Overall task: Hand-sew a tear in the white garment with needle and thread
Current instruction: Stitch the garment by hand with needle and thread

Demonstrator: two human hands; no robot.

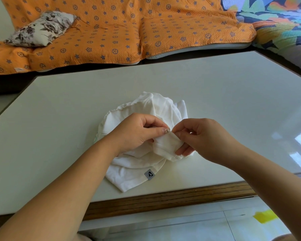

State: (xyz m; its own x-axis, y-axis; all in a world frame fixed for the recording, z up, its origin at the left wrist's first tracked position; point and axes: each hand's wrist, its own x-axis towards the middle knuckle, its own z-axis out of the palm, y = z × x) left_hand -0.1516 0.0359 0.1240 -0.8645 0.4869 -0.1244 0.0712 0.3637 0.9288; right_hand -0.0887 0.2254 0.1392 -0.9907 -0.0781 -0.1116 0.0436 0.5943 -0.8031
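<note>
White crumpled cloth garment [142,164] lies bunched near the front middle of the pale glossy counter [59,119], with a small grey square label [149,174] showing on its near hem. One raised fold of it is held between both hands — the left hand [137,131] closes a narrow grip on the fold's top edge with thumb and forefinger. The right hand [203,138] pinches the same edge just beside it, its lower fingers curled under the cloth.

A tiny glint sits where the two thumbs meet. It may be the needle, but it is too small to tell, and no thread can be made out. No finished stitches show either, so I judge the mending to be at an early stage — the tear being found or lined up, with most of the sewing left.

Beyond the counter lies an orange quilted cover with blue stars [111,32], with a grey floral cushion [40,28] on it at left and a many-coloured patterned blanket [281,23] at right.
</note>
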